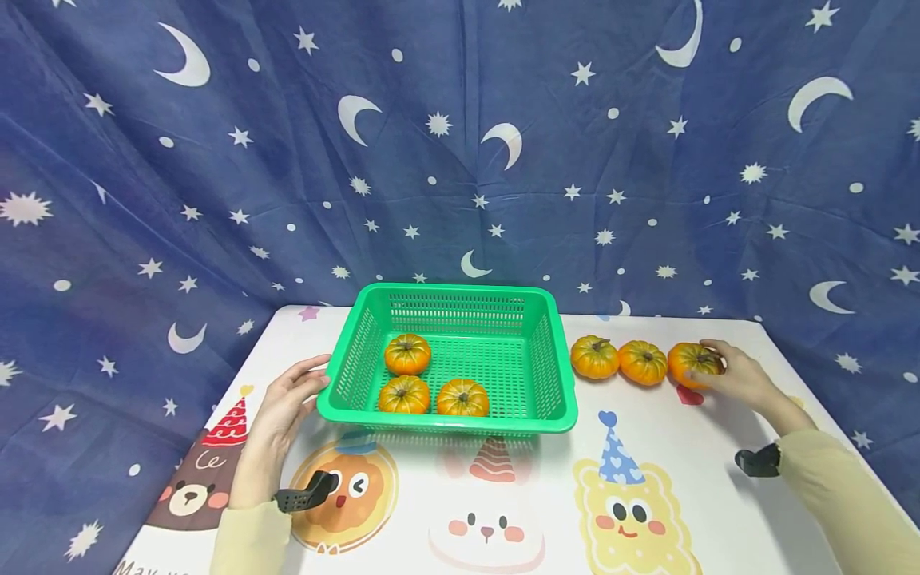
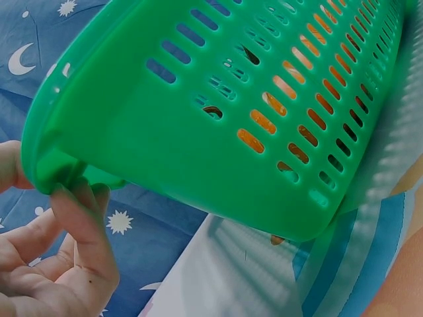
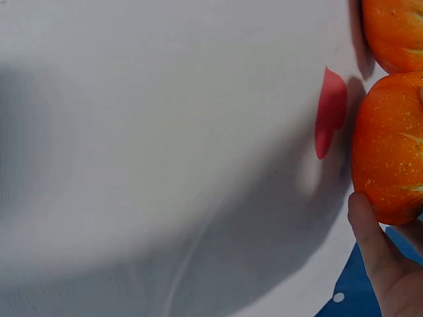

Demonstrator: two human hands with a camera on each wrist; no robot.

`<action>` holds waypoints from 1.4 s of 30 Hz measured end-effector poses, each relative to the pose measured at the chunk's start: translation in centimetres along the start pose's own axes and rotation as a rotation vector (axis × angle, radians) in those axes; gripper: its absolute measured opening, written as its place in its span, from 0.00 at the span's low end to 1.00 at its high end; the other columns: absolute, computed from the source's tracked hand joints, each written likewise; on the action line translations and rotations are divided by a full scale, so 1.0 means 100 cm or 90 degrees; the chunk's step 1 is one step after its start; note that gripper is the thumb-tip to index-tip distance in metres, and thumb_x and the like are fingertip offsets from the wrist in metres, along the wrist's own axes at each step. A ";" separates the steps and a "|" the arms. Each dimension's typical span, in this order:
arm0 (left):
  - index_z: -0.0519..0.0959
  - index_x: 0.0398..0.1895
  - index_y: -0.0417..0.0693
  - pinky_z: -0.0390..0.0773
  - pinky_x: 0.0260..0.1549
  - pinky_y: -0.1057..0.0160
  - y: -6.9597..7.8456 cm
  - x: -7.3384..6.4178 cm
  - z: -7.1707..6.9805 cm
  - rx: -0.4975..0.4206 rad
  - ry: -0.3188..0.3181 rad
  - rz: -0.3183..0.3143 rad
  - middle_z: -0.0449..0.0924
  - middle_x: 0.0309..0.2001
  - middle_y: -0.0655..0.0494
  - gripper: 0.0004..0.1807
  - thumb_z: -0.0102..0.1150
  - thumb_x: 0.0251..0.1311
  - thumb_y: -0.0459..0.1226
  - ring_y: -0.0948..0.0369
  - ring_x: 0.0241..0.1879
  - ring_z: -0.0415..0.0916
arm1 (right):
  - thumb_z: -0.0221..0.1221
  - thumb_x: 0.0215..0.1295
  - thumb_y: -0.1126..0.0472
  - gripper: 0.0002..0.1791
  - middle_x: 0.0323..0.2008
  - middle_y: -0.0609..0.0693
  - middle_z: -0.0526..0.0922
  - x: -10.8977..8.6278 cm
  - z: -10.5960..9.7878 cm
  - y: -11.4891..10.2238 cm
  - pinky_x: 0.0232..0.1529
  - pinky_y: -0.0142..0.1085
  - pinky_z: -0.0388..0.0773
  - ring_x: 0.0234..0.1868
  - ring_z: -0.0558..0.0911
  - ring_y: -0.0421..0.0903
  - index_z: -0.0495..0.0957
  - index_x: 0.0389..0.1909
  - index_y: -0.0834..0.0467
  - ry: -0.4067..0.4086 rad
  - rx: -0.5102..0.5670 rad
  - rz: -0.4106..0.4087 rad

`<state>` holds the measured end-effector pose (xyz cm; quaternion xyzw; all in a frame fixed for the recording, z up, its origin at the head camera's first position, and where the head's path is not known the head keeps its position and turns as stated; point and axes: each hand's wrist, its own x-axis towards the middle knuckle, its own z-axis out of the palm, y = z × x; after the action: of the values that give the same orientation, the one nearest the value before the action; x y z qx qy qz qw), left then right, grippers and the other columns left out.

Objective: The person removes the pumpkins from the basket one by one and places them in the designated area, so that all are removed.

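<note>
At the left end of the green plastic basket (image 1: 446,422), my left hand (image 1: 279,407) pinches the rim, its fingers curled beneath the lip in the left wrist view. Three small orange pumpkins lie inside: one at the back left (image 1: 406,354), one at the front left (image 1: 404,395) and one near the front middle (image 1: 463,398). Over on the right, my right hand (image 1: 743,382) grips the end pumpkin (image 1: 684,363) of a row, thumb at its front and fingers behind. In the right wrist view that pumpkin (image 3: 386,148) sits partly outside the picture.
Two more pumpkins, the middle one (image 1: 643,363) and the left one (image 1: 594,357), stand between the basket and my right hand. A white tablecloth (image 1: 561,495) with cartoon prints covers the table. Behind it hangs a blue curtain (image 1: 446,216) with moons and stars.
</note>
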<state>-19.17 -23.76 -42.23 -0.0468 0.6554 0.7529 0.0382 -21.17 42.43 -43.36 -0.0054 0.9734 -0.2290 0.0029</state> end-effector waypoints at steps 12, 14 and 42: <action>0.78 0.52 0.51 0.78 0.38 0.71 0.001 0.000 0.001 -0.002 0.004 0.000 0.80 0.34 0.67 0.16 0.56 0.62 0.28 0.71 0.37 0.78 | 0.58 0.63 0.44 0.46 0.61 0.81 0.59 -0.002 0.009 0.002 0.57 0.69 0.61 0.57 0.63 0.77 0.52 0.67 0.72 -0.011 0.023 0.049; 0.77 0.52 0.50 0.79 0.37 0.71 0.001 0.000 0.001 -0.002 0.004 0.002 0.80 0.35 0.67 0.16 0.56 0.62 0.28 0.71 0.37 0.78 | 0.58 0.63 0.44 0.46 0.60 0.81 0.59 -0.002 0.010 0.002 0.56 0.68 0.63 0.56 0.64 0.76 0.51 0.68 0.73 -0.008 0.025 0.048; 0.73 0.59 0.46 0.77 0.38 0.71 0.001 0.001 0.000 0.019 0.010 -0.018 0.80 0.35 0.70 0.20 0.57 0.63 0.31 0.72 0.38 0.77 | 0.59 0.63 0.51 0.40 0.62 0.78 0.60 -0.003 -0.014 -0.023 0.55 0.73 0.54 0.60 0.57 0.78 0.56 0.68 0.69 0.052 -0.021 -0.039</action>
<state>-19.28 -23.80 -42.14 -0.0612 0.6660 0.7421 0.0446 -20.84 41.04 -41.09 -0.0258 0.9757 -0.2132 -0.0436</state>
